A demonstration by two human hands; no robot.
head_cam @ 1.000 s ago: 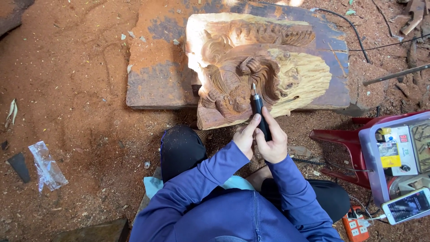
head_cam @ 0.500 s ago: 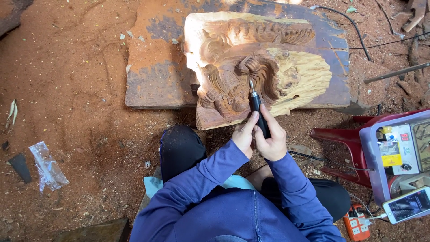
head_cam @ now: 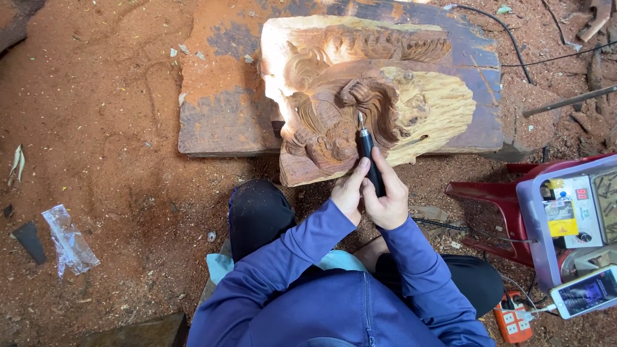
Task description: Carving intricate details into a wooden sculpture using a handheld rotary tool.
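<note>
A crumpled clear plastic bag lies on the red, dusty floor, far left of the grip, with a dark wedge-shaped scrap just beside it. To the right of the grip stands a red plastic stool carrying a clear box. A phone rests at the box's near edge, and an orange power strip lies below it.

Black carving tool with silver tip. Pale yellow and brown wood carving full of curly lines. Dark brown slab dusted orange. Red-brown dirt floor. Blue sleeves. Red stool. Orange power strip. White phone.
</note>
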